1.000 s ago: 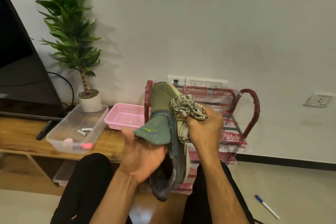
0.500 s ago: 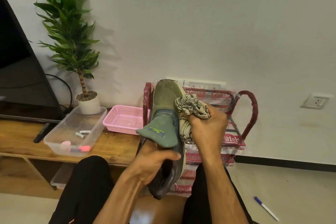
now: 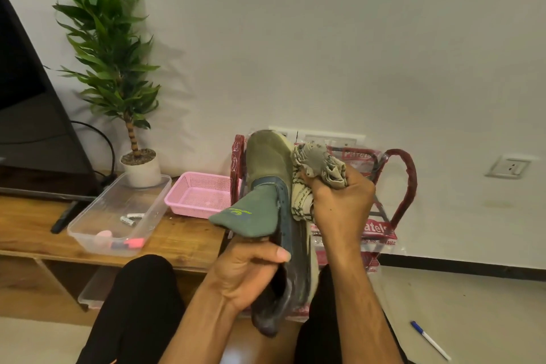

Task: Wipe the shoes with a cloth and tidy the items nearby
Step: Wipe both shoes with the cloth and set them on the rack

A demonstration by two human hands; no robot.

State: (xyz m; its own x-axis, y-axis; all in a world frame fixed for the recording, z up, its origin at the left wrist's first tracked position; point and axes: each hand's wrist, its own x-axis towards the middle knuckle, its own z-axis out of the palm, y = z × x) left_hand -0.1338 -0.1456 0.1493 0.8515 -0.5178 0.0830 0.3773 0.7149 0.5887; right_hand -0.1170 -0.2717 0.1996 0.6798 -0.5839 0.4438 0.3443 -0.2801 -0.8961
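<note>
Sitting low, the person has black-trousered knees at the bottom of the view. Between them the left hand grips the olive-green shoe at its heel end, thumb curled over the collar. The shoe stands nearly upright, its toe pointing up and away and its tongue folded out to the left. Just above, the right hand is bunched round a crumpled beige patterned cloth, fingers curled tight on it, pressing it against the shoe's right side near the toe. On the floor to the right lies a blue-capped white pen. Farther off on the left, a wooden bench carries a clear plastic tub holding two batteries and a pink marker, with a pink basket just beside it. Behind the shoe stands a red-framed rack wrapped in printed plastic. A potted plant and a dark screen stand against the wall.
</note>
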